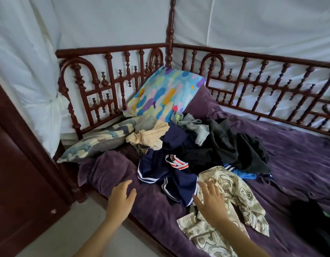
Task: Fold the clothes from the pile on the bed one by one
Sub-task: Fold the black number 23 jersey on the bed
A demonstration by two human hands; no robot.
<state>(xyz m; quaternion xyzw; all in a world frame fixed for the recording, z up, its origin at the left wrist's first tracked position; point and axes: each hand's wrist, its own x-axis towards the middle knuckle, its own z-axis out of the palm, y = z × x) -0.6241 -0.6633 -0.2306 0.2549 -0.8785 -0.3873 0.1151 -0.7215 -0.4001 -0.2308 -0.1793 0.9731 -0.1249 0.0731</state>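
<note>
Sprawling before us, the clothes pile [207, 145] lies heaped mid-bed on the purple sheet [299, 164]. Our right hand [209, 201] spreads straight fingers over the cream printed garment [240, 193] at its near edge. Our left hand [121, 197], fingers relaxed and holding nothing, hangs beside the navy striped garment [179, 184].

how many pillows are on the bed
2. A multicoloured pillow leans on the wooden rail at the far corner; a blue-and-cream pillow lies flat to its left, beside the clothes pile. Others may hide under the clothes.
</note>
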